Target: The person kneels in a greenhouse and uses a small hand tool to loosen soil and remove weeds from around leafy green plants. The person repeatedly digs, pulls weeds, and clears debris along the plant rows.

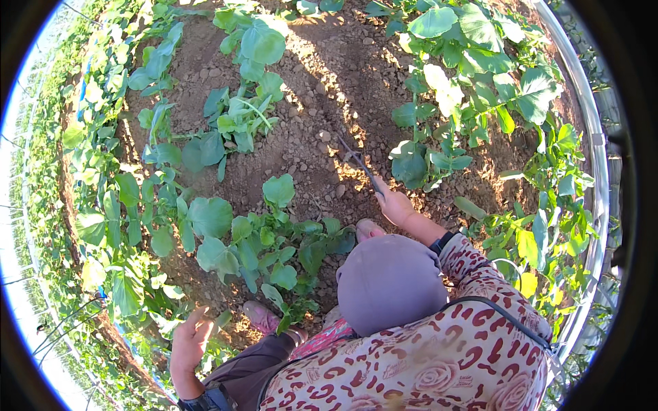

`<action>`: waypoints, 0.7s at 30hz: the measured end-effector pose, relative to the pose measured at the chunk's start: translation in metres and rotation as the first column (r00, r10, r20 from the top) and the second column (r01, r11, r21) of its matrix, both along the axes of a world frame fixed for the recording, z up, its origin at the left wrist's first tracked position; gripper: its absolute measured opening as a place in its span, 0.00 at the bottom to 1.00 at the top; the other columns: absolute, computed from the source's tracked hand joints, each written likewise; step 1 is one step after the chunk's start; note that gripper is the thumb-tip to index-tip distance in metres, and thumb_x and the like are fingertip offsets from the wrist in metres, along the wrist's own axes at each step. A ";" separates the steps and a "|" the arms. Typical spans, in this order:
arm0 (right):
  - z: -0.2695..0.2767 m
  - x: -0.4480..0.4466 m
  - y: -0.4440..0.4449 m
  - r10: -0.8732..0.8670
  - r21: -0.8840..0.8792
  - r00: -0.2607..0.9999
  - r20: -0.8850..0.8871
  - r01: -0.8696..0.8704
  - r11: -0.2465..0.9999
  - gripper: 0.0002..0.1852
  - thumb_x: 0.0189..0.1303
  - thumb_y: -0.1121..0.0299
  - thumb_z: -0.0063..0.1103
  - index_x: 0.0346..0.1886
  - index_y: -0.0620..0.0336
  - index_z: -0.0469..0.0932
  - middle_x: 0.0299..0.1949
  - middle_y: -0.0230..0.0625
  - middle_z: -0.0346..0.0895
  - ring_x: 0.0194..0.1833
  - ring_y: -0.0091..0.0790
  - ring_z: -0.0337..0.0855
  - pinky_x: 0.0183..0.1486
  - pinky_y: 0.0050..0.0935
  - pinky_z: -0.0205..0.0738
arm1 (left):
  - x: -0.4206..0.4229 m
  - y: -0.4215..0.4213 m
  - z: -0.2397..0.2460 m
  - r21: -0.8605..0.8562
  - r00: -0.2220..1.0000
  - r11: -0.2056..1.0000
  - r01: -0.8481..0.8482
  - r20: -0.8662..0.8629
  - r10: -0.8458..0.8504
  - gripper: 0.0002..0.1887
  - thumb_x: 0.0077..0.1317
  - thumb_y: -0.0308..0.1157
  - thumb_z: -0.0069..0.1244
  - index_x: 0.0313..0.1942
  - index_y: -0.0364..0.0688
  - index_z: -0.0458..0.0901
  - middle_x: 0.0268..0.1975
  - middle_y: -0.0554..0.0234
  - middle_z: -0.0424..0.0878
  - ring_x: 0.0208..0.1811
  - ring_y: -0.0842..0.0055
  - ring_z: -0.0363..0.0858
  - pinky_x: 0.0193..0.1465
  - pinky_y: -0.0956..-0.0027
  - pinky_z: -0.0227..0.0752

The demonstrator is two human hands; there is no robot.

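My right hand (397, 207) is closed around the near end of a thin, dark, narrow tool (360, 160). The tool slants up and left over bare brown soil (308, 169); whether it is a blade or a rod cannot be told. My left hand (191, 341) is raised at the lower left, beside my bent leg, fingers apart and nothing seen in it. Broad-leaved green plants (267, 241) grow between the hands, close to my shoes (262, 316). Another leafy plant (241, 118) stands farther forward. My grey cap (390, 282) covers part of the ground.
Dense leafy plants (462, 82) stand at the right, inside a pale curved pipe (599, 169). A pale green elongated thing (469, 208) lies on soil right of my right hand. More leafy rows (103, 180) run along the left. Thin dark wires (64, 326) show at lower left.
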State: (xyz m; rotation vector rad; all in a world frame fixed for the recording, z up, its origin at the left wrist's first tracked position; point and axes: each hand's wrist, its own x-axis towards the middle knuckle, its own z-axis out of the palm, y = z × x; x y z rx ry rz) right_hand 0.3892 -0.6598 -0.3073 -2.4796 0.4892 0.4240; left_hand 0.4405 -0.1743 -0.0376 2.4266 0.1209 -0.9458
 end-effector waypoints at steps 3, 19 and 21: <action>0.005 -0.089 -0.012 0.045 0.051 0.988 -0.147 -0.038 0.998 0.27 0.64 0.56 0.42 0.67 0.40 0.51 0.23 0.51 0.77 0.25 0.56 0.78 0.29 0.50 0.71 | -0.013 -0.001 0.008 0.033 1.000 0.999 -0.014 -0.018 0.015 0.19 0.62 0.33 0.47 0.53 0.39 0.74 0.22 0.62 0.76 0.23 0.82 0.70 0.27 0.75 0.65; 0.025 0.111 -0.008 -0.009 0.049 0.981 0.192 -0.001 0.999 0.23 0.66 0.58 0.40 0.63 0.47 0.57 0.24 0.54 0.76 0.28 0.58 0.77 0.33 0.51 0.70 | -0.020 -0.002 0.002 0.078 0.993 0.994 -0.071 -0.090 0.078 0.19 0.62 0.31 0.49 0.53 0.38 0.73 0.30 0.59 0.81 0.29 0.79 0.77 0.35 0.74 0.70; 0.015 0.173 -0.004 -0.055 0.016 0.964 0.261 0.052 0.999 0.21 0.66 0.58 0.39 0.61 0.49 0.60 0.27 0.55 0.77 0.31 0.57 0.78 0.36 0.52 0.71 | -0.016 -0.002 -0.001 0.059 0.992 0.995 -0.086 -0.089 0.091 0.19 0.62 0.31 0.48 0.53 0.38 0.73 0.29 0.58 0.81 0.28 0.76 0.78 0.34 0.73 0.70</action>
